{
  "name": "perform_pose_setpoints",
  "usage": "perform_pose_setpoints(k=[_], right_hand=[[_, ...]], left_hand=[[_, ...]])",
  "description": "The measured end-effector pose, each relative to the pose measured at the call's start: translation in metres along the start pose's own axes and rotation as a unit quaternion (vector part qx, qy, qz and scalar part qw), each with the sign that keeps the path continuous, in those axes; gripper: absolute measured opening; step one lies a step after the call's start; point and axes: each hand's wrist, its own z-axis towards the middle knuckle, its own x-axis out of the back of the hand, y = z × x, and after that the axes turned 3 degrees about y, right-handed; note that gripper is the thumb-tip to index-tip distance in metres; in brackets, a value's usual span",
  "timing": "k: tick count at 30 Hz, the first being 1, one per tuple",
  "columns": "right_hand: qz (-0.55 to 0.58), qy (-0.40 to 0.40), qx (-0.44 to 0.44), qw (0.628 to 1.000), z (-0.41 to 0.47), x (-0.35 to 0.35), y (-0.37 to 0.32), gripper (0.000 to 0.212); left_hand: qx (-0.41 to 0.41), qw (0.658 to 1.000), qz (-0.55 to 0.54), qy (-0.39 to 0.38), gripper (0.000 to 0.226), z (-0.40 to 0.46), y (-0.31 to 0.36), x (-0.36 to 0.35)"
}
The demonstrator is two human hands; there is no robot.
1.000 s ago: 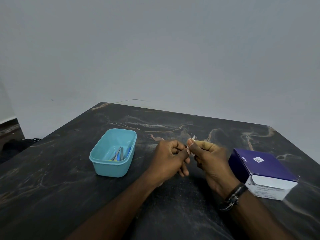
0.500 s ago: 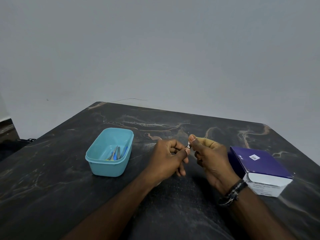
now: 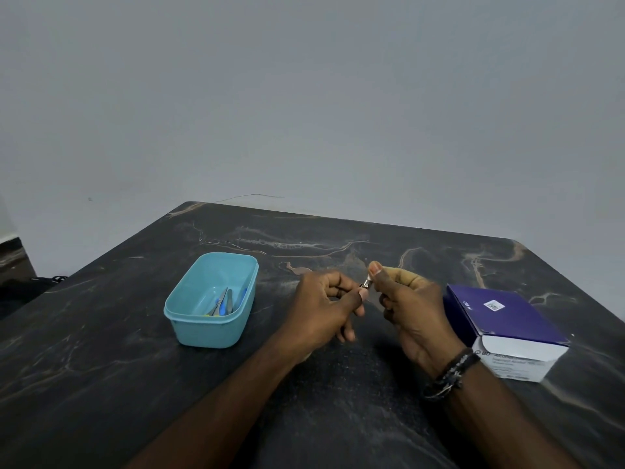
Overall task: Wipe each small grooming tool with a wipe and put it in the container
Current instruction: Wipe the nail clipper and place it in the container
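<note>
Holding one small shiny metal grooming tool (image 3: 366,284) pinched between my left hand (image 3: 326,304) and right hand (image 3: 411,308) above the dark marbled table (image 3: 101,384), apparently for wiping, wipe unseen, I list the teal plastic container (image 3: 211,328) left, holding finished tools.

both forearms bare, reaching forward from the bottom edge and converging near centre. left hand (image 3: 326,301) back-up, fingers curled under, thumb stretched rightward with its tip at a small metal tool (image 3: 366,283). right hand (image 3: 411,308) slightly higher, thumb upright with nail showing, fingers folded in toward the palm, pinching the same tool from the right side. hands close, thumbs nearly touching. right wrist wears dark beaded bracelets (image 3: 451,374). left wrist bare. whether a wipe sits in either hand can't be made out.
</note>
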Motion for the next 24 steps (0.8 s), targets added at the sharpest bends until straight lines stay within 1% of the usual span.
perform_pose_setpoints(k=[3,6,9,12,17,20,24], right_hand=[[0.019,0.008,-0.014,1.0,0.003,0.003,-0.001,0.018],[0.023,0.005,-0.024,0.999,0.003,0.004,-0.001,0.018],[0.024,-0.009,-0.034,0.999,0.001,0.003,-0.003,0.017],[0.01,-0.031,-0.043,0.999,-0.004,0.001,-0.004,0.018],[-0.029,-0.058,-0.041,0.997,-0.011,-0.009,0.001,0.019],[-0.039,-0.073,-0.025,0.996,-0.013,-0.011,0.003,0.019],[-0.061,-0.079,-0.008,0.995,-0.013,-0.012,0.004,0.021]], left_hand=[[0.008,1.0,-0.001,-0.003,0.016,-0.001,0.0,0.0],[0.013,1.0,-0.018,0.023,0.014,-0.001,0.002,0.001],[0.026,0.995,-0.084,0.05,0.01,0.0,0.005,0.003],[0.052,0.984,-0.158,0.058,0.008,0.002,0.009,0.007],[0.076,0.972,-0.217,0.057,0.006,0.004,0.011,0.01],[0.081,0.969,-0.227,0.056,0.009,0.005,0.01,0.01],[0.085,0.971,-0.209,0.083,0.014,0.005,0.011,0.011]])
